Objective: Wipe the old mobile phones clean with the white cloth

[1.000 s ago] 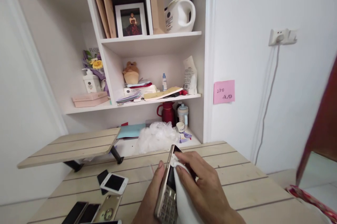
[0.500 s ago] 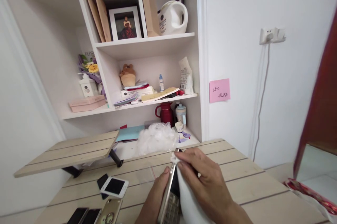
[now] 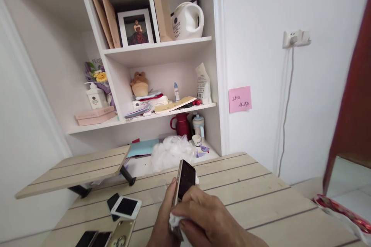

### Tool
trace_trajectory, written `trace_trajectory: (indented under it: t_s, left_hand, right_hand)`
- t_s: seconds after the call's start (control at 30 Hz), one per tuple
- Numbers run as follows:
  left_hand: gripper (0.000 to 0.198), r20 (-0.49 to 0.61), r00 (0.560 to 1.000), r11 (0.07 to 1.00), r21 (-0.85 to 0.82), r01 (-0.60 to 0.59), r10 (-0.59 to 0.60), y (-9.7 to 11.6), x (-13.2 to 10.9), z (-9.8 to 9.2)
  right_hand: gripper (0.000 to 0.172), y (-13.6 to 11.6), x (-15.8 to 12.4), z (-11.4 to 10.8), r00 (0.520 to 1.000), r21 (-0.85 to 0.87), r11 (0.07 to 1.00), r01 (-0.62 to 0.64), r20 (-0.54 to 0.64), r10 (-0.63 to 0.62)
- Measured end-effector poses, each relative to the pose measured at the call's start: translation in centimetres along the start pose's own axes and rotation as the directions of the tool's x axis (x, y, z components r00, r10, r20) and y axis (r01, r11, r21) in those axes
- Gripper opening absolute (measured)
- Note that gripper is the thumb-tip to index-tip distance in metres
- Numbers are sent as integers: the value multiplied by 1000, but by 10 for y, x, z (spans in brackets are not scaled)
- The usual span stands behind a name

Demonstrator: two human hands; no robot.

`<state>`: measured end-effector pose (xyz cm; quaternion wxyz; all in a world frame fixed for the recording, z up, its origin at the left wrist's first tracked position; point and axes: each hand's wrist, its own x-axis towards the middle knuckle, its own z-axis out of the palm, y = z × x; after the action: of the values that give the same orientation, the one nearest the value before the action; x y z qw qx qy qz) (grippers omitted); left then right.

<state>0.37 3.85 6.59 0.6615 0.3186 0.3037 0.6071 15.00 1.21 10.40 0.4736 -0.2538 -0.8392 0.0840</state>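
Note:
A keypad mobile phone with a dark screen is tilted up above the table, its keypad now covered by fingers. My left hand is closed around its left edge, the thumb along the side. My right hand pinches a white cloth against the phone's lower part. Left of my hands, a white phone overlaps a dark flat piece. Nearer the front lie a gold phone and two dark phones, one of them beside it.
The slatted wooden table meets a white shelf unit. A raised wooden stand occupies the left. Behind my hands sit a crumpled clear plastic bag, a red jug and a small white cup. A cable hangs on the right wall.
My right hand has moved with the cloth from the phone's top end down to its lower part. The phone has shifted slightly left, and its screen now shows.

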Motion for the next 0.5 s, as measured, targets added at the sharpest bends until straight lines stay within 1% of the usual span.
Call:
trace_trajectory:
  t_s: [0.03, 0.07, 0.17, 0.2, 0.33, 0.37, 0.43, 0.5]
  left_hand:
    - [49, 12, 1000, 1000, -14, -28, 28, -1, 0, 0]
    - [51, 33, 999, 999, -37, -11, 12, -1, 0, 1]
    - [53, 91, 986, 985, -86, 148, -140, 3, 0, 5]
    - [55, 93, 983, 983, -87, 164, -156, 5, 0, 5]
    - [57, 63, 993, 990, -90, 109, -103, 15, -1, 2]
    - [56, 52, 993, 989, -94, 113, -108, 16, 0, 3]
    - [54, 40, 988, 982, -114, 153, -149, 19, 1, 10]
    - [53, 56, 975, 965, -138, 223, -217, 21, 3, 21]
  right_hand:
    - [31, 0, -1, 0, 1000, 9, 1000, 0, 24, -1]
    - [31, 0, -1, 0, 999, 18, 1000, -4, 41, 3]
    - [31, -1, -2, -1, 998, 37, 999, 0, 65, -3]
    - [31, -2, -1, -1, 997, 36, 999, 5, 75, -8]
    - [29, -6, 0, -5, 990, 24, 999, -27, 138, 23]
    - [29, -6, 0, -6, 989, 25, 999, -24, 146, 20]
    - [32, -6, -1, -10, 989, 14, 1000, -28, 147, 26]
    - [37, -3, -3, -14, 988, -25, 998, -57, 142, 60]
